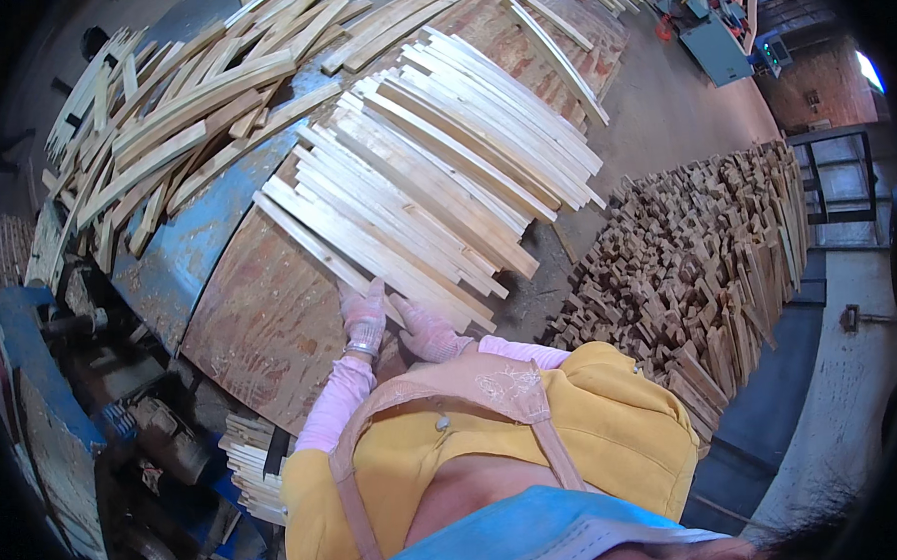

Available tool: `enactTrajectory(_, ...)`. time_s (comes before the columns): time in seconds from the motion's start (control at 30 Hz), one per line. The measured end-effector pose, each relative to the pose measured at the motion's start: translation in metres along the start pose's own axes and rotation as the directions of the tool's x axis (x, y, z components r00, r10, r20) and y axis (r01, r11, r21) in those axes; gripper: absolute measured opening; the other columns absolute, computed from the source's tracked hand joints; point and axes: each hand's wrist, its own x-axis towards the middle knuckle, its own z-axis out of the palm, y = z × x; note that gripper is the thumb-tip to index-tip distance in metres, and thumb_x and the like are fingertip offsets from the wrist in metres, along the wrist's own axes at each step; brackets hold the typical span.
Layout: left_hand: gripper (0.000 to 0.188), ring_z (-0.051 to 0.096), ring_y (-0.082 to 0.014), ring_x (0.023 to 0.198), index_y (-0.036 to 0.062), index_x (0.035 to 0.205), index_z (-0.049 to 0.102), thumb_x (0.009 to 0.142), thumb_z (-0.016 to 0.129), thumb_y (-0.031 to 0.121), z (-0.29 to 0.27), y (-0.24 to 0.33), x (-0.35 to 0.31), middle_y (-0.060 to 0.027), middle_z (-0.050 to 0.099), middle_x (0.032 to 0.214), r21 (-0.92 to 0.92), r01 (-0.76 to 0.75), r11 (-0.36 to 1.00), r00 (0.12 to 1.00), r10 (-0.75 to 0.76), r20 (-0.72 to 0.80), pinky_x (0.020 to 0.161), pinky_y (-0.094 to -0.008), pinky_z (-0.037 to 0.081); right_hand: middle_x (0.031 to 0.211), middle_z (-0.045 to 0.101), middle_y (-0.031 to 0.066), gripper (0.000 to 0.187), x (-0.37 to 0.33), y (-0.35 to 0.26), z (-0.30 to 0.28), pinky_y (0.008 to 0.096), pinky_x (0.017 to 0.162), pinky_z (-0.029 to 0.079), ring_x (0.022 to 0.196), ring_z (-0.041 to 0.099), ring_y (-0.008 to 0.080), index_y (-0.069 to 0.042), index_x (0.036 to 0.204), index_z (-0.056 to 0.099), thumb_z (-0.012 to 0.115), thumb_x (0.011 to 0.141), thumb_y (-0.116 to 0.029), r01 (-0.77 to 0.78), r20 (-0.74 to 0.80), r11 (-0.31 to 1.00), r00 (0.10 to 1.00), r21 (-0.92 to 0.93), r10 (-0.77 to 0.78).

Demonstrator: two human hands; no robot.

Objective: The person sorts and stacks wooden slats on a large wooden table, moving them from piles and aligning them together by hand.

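Note:
Pale wooden strips (405, 192) lie side by side in a wide row on the plywood-topped table (259, 298). At the row's near edge, a single wooden strip (301, 233) sits slightly apart, its near end reaching my hands. My left hand (364, 316), in a pinkish work glove, is closed around that strip close to its end. Just to the right, my right hand (431, 333), also gloved, grips the same strip's end; its fingers are partly hidden. Some strips in the row are browner than others, and their near ends are uneven.
A jumbled heap of wooden strips (201, 121) covers the blue tabletop (192, 241) at far left. Many upright wood pieces (677, 250) stand bundled on the right. Machinery (48, 398) is at lower left; a blue-grey machine (714, 50) stands at the far right.

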Motion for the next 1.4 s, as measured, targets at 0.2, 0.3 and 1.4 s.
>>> enactTrajectory(0.2,0.092,0.061,-0.0471,0.124,-0.0079,0.153,0.038,0.087,0.083,0.039,0.009,0.014,-0.002,-0.0335,0.059,0.139,0.210,-0.094,0.973,0.994,0.080,0.072,0.108,-0.0461,0.048,0.138,0.059,0.0271,0.070,-0.002,0.033,-0.014,0.0495,0.106,0.049,0.126,0.058,0.0449,-0.006,0.157,0.039,0.064,0.093,-0.019,0.025,-0.035,0.999,0.999,0.045,-0.024)
enactTrajectory(0.3,0.092,0.060,-0.0474,0.126,-0.0083,0.150,0.042,0.086,0.082,0.045,0.029,0.042,0.016,-0.0345,0.059,0.138,0.206,-0.076,0.975,0.988,0.046,0.146,0.108,-0.0471,0.048,0.135,0.060,0.0269,0.067,0.011,0.060,-0.035,0.0492,0.105,0.049,0.124,0.059,0.0444,-0.006,0.155,0.041,0.064,0.093,-0.020,0.058,-0.106,0.997,0.993,0.056,-0.052)
enactTrajectory(1.4,0.074,0.064,-0.0365,0.123,-0.0069,0.151,0.042,0.098,0.072,0.034,0.223,0.130,0.082,-0.0247,0.065,0.136,0.204,0.219,0.954,0.927,-0.138,-0.348,0.108,-0.0437,0.047,0.134,0.067,0.0244,0.057,0.301,0.466,-0.653,0.0408,0.109,0.046,0.129,0.061,0.0375,-0.007,0.134,0.069,0.071,0.091,-0.045,0.052,-0.321,0.998,0.945,-0.037,-0.061)
